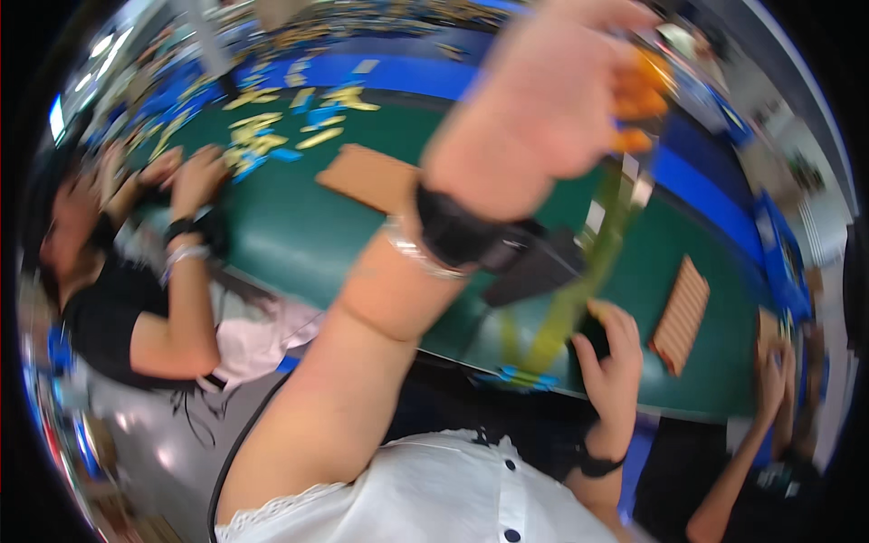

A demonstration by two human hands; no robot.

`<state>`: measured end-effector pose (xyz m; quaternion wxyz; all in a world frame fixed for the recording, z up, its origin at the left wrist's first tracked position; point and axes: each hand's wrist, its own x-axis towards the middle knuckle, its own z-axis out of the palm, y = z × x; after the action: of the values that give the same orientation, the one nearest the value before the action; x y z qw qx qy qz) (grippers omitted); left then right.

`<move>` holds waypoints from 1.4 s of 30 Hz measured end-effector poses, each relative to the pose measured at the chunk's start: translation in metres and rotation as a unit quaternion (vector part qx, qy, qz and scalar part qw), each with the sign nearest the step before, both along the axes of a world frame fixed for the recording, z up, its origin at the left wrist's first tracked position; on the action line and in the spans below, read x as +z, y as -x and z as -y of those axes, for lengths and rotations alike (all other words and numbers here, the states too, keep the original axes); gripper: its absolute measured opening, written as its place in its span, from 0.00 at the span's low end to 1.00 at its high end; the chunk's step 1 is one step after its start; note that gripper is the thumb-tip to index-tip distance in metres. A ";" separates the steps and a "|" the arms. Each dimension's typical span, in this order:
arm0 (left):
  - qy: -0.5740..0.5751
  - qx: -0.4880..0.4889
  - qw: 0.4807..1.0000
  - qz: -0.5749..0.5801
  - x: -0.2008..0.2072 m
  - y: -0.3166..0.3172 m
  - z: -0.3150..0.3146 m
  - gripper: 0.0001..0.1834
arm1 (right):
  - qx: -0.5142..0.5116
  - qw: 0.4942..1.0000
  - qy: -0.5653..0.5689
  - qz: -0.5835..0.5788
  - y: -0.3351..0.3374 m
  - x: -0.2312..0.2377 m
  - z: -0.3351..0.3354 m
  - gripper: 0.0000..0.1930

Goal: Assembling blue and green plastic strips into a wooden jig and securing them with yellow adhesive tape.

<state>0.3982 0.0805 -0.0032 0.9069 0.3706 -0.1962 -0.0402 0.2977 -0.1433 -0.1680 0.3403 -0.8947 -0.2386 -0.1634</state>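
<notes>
My left hand (561, 100) is raised over the far side of the table and smeared by motion. Its fingers curl down, and orange coverings (644, 86) show at the fingertips. A long see-through yellow-green strip (570, 303) with pale patches runs from below those fingertips toward the table's near edge; the hand seems closed on its upper end, though blur hides the grip. My right hand (615, 357) is low beside the strip, thumb and forefinger apart. A black angular block (534, 267) stands behind the strip. Blue bits (516, 376) lie at its lower end.
Brown ridged pads lie on the green table (281, 235), one at the left (367, 176) and one at the right (681, 317). Yellow and blue pieces (258, 136) are scattered at the far left. Co-workers sit at the left (118, 299) and right (769, 452).
</notes>
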 end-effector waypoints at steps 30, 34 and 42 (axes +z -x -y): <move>-0.052 -0.141 0.987 0.056 0.002 0.000 -0.010 0.28 | 0.140 0.623 -0.732 -0.239 -0.007 -0.022 0.056 0.46; -0.039 -0.099 0.994 0.034 0.004 0.004 -0.009 0.28 | 0.150 0.623 -0.727 -0.247 -0.006 -0.022 0.054 0.46; -0.004 -0.115 0.992 -0.056 0.012 0.011 -0.014 0.27 | 0.177 0.633 -0.711 -0.251 -0.008 -0.028 0.050 0.37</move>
<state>0.3869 0.0948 0.0085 0.9044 0.3465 -0.1862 -0.1653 0.3055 -0.1931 -0.1956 0.9402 -0.3230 -0.1074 0.0113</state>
